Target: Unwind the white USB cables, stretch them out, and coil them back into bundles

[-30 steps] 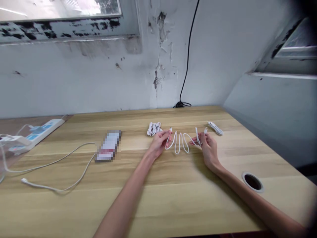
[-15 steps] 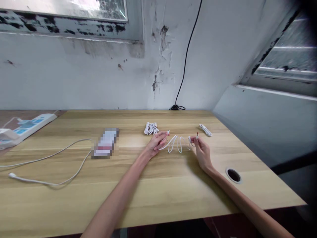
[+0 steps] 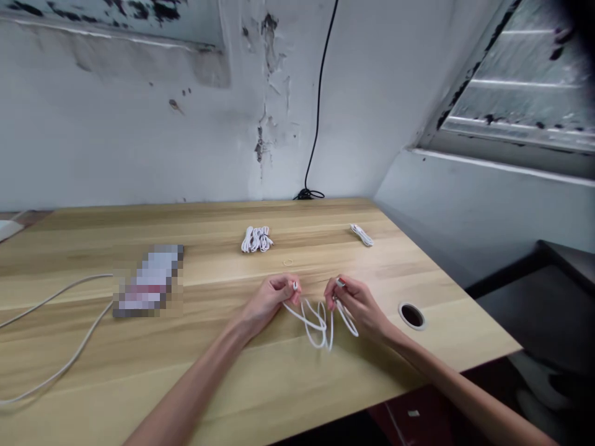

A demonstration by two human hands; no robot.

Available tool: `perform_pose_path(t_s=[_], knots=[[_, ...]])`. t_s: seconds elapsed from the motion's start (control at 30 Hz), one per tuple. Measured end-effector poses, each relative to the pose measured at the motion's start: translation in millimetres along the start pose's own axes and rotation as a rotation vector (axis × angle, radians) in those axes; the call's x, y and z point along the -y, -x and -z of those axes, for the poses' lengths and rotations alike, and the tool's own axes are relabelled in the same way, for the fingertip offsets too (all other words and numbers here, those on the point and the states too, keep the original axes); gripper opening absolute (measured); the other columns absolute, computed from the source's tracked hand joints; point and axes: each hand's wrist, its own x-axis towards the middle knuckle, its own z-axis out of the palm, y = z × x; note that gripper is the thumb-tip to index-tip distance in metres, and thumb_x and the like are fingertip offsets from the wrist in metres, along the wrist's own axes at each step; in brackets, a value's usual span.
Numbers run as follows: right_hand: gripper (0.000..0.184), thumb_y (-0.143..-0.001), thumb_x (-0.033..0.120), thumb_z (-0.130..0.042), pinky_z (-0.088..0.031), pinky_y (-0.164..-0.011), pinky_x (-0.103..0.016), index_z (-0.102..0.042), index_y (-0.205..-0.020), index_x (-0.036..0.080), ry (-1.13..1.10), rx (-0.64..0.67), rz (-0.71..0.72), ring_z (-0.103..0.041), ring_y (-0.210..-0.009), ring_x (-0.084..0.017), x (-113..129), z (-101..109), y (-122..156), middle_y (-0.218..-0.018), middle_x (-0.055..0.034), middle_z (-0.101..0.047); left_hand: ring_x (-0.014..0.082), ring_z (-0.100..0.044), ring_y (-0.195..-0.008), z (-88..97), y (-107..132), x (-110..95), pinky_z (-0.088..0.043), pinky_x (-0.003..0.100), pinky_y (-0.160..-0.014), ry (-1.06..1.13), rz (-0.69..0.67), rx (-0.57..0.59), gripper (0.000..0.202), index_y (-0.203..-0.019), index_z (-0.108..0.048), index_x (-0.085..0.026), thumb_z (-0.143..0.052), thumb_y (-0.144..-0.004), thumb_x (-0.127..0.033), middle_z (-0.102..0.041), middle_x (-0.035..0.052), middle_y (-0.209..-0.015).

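A white charging cable (image 3: 321,326) hangs in loose coils between my two hands, above the wooden table. My left hand (image 3: 273,298) pinches the cable close to one of its plugs, a small white end at the fingertips. At the other end, my right hand (image 3: 357,301) is closed on a flat plug that shows some red, and a loop of cable droops below its fingers. Beyond my left hand a thin pale ring (image 3: 288,262), like a rubber band, lies on the wood.
Bundled white cables (image 3: 257,240) lie at the back middle, and one coiled white cable (image 3: 361,235) lies at the back right. A blurred-out phone-like object (image 3: 151,279) sits left beside a long cable (image 3: 77,356). A round cable hole (image 3: 411,316) is at right.
Both hands have come nearer to me and lower, with the cable between them. Its coils hang further down. The pale ring now shows on the table. My view has shifted to the right.
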Motion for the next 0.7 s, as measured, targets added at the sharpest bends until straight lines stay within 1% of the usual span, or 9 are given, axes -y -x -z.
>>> perform_pose_path(t_s=[0.07, 0.13, 0.23, 0.33, 0.47, 0.7], knots=[[0.034, -0.1, 0.043, -0.048, -0.046, -0.064, -0.031, -0.066, -0.085, 0.019, -0.011, 0.05, 0.001, -0.06, -0.066, -0.017, 2, -4, -4, -0.073, -0.0046, -0.064, 0.0134, -0.046, -0.062, -5.7, -1, 2, -0.035, 0.027, -0.064, 0.031, -0.01, 0.016, 0.041, -0.064, -0.061, -0.018, -0.077, -0.075, -0.054, -0.052, 0.0001, -0.064], [0.034, -0.1, 0.041, -0.048, -0.049, -0.065, -0.032, -0.068, -0.084, 0.019, -0.026, 0.088, 0.008, -0.062, -0.067, -0.018, 2, -7, -8, -0.075, -0.0056, -0.066, 0.0145, -0.046, -0.064, -8.2, -1, 3, -0.034, 0.028, -0.065, 0.028, 0.003, 0.013, 0.042, -0.064, -0.06, -0.018, -0.077, -0.074, -0.055, -0.052, 0.0006, -0.064], [0.034, -0.1, 0.039, -0.049, -0.051, -0.065, -0.033, -0.071, -0.085, 0.019, -0.066, 0.13, 0.008, -0.064, -0.068, -0.018, -3, -9, -12, -0.077, -0.0064, -0.067, 0.0151, -0.046, -0.064, -7.8, -2, 2, -0.034, 0.029, -0.065, 0.055, 0.026, 0.002, 0.039, -0.066, -0.061, -0.019, -0.076, -0.075, -0.054, -0.052, 0.0006, -0.064], [0.033, -0.1, 0.037, -0.049, -0.051, -0.064, -0.031, -0.073, -0.087, 0.019, -0.064, 0.152, 0.002, -0.065, -0.069, -0.017, -8, -10, -12, -0.078, -0.0065, -0.068, 0.0148, -0.045, -0.063, -7.7, -2, 1, -0.033, 0.028, -0.065, 0.1, 0.039, 0.007, 0.035, -0.068, -0.063, -0.02, -0.077, -0.076, -0.052, -0.051, 0.0001, -0.064], [0.032, -0.1, 0.035, -0.05, -0.05, -0.066, -0.029, -0.074, -0.086, 0.018, -0.06, 0.153, -0.007, -0.065, -0.07, -0.016, -9, -11, -13, -0.078, -0.0058, -0.069, 0.0142, -0.046, -0.062, -9.3, -2, 2, -0.032, 0.028, -0.063, 0.09, 0.062, 0.047, 0.038, -0.068, -0.064, -0.019, -0.076, -0.076, -0.054, -0.052, 0.0004, -0.064], [0.03, -0.099, 0.034, -0.053, -0.051, -0.066, -0.027, -0.072, -0.083, 0.017, -0.093, 0.13, -0.036, -0.063, -0.068, -0.014, -5, -11, -15, -0.075, -0.0043, -0.067, 0.0131, -0.047, -0.063, -7.1, -1, 3, -0.031, 0.027, -0.063, 0.134, 0.041, 0.082, 0.032, -0.071, -0.065, -0.017, -0.072, -0.083, -0.045, -0.053, -0.0001, -0.066]])
